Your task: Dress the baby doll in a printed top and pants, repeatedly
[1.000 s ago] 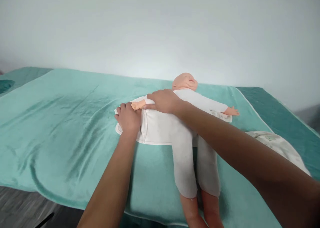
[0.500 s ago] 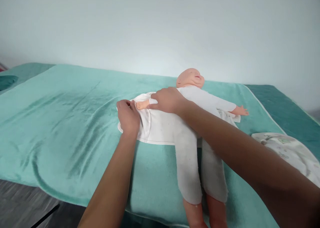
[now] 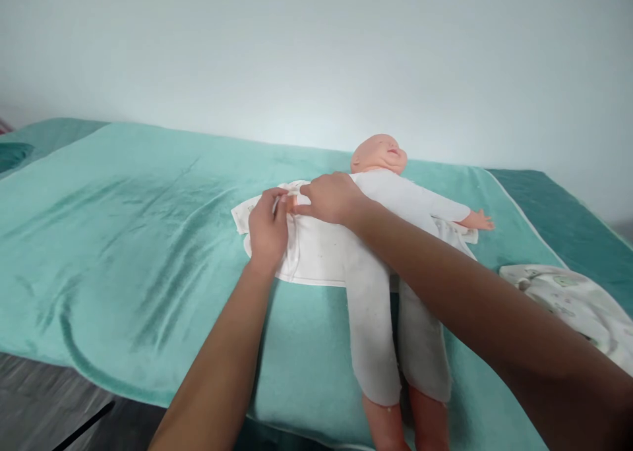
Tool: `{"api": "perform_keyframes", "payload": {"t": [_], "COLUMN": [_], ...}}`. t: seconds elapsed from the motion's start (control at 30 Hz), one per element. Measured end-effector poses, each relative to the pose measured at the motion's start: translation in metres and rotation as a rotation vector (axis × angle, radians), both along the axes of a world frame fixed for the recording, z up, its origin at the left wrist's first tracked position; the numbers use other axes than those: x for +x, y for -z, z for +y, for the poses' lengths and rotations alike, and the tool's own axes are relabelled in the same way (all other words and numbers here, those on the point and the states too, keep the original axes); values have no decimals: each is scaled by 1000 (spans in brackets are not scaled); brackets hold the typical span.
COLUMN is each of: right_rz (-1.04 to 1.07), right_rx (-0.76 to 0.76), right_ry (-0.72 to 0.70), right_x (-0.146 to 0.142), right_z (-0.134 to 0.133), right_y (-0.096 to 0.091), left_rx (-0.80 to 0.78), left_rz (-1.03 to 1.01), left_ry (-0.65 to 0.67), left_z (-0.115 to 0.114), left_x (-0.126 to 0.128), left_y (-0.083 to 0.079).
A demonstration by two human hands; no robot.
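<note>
A light-green blanket point(image 3: 148, 266) over a teal cover point(image 3: 573, 213) carries a doll point(image 3: 370, 293), head point(image 3: 378, 153) toward two o'clock, legs point(image 3: 373, 345) toward five, a white garment point(image 3: 316, 260) partly beneath it, and patterned cloth point(image 3: 573, 302) near four o'clock.

Left hand point(image 3: 268, 232) and right hand point(image 3: 334, 199) on doll point(image 3: 370, 286)

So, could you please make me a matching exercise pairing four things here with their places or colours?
Column one
1. Left hand
2. Right hand
3. Doll
4. Patterned cloth

Column two
A. White body, pinkish head
B. Partway along the doll's arm
C. At the picture's right edge
D. At the end of the doll's arm

Right pairs: 1-D, 2-B, 3-A, 4-C
</note>
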State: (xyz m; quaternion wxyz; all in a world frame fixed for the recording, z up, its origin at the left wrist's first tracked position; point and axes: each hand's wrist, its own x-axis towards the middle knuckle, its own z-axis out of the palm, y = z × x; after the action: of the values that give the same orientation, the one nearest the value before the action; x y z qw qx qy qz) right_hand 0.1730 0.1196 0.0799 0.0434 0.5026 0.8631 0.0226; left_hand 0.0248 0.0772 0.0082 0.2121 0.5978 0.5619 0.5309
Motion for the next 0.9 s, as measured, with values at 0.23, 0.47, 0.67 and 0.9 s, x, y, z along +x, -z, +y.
{"api": "perform_keyframes", "payload": {"t": [0.23,0.47,0.67,0.9], "right_rz": [13,154,605,738], "right_rx": [-10,70,518,297], "right_ry": [87,33,520,863], "right_x": [-7,7,104,165], "right_z": [9,0,-45,-77], "right_y": [8,-3,-5,28], "left_rx": [-1,-146,-185,-71], "left_rz": [-273,-443,-176,-169], "left_ry": [390,392,323,298], "left_z": [-11,-2,0,-5], "left_x": [20,15,15,18], "left_y": [-11,3,2,-3]}}
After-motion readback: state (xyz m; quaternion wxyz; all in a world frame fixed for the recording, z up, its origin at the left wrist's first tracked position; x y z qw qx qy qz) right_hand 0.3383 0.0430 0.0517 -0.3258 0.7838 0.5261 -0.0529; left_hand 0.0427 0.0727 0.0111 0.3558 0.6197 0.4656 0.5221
